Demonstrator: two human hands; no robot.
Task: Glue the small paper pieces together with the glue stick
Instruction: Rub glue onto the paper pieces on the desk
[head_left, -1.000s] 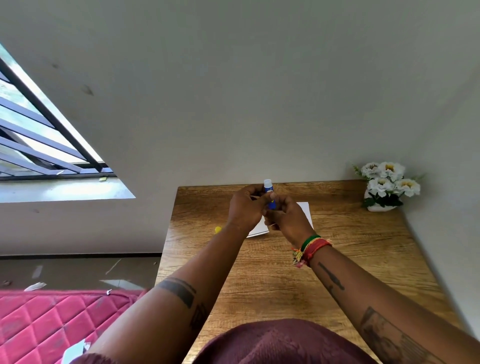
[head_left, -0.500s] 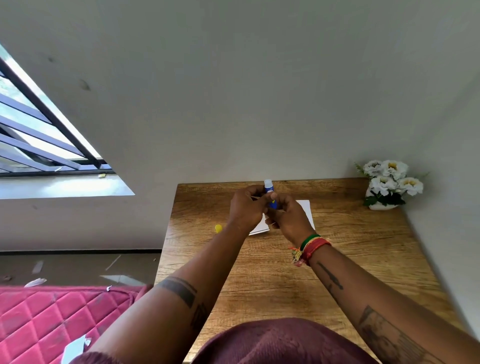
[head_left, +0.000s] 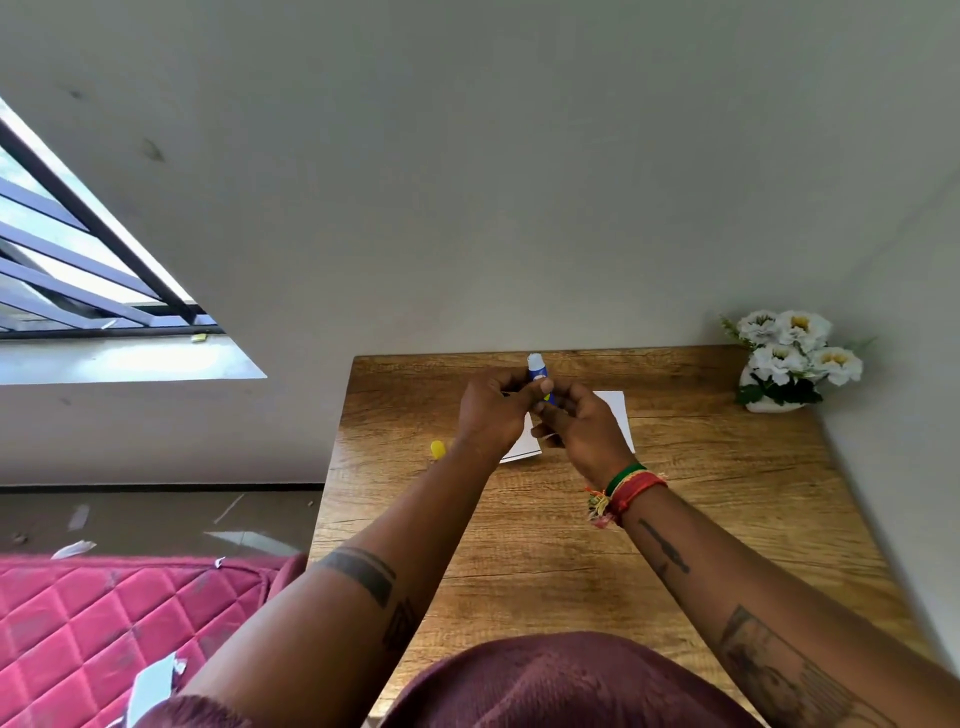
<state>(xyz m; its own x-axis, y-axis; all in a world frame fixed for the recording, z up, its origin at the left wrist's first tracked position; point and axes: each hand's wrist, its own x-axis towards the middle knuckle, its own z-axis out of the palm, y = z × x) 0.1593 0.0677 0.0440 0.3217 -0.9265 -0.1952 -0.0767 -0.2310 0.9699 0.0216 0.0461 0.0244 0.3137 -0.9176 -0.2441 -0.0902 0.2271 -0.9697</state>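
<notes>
A blue glue stick (head_left: 538, 373) with a bare white tip stands upright between both hands above the far part of the wooden table (head_left: 727, 499). My left hand (head_left: 493, 413) pinches its upper barrel with thumb and fingers. My right hand (head_left: 584, 431) grips its lower end, which the fingers hide. Beneath the hands lies a white sheet of paper (head_left: 615, 410), mostly covered. The yellow glue cap (head_left: 438, 449) rests on the table to the left of my left wrist. I cannot tell whether a small paper piece is in either hand.
A white pot of white flowers (head_left: 792, 364) stands in the table's far right corner against the wall. Left of the table is a pink quilted mattress (head_left: 104, 623) with paper scraps on it and on the floor. A barred window (head_left: 78, 260) is at far left.
The hands and glue stick have stayed almost in place, with only slight finger shifts around the barrel. The view has drifted a little.
</notes>
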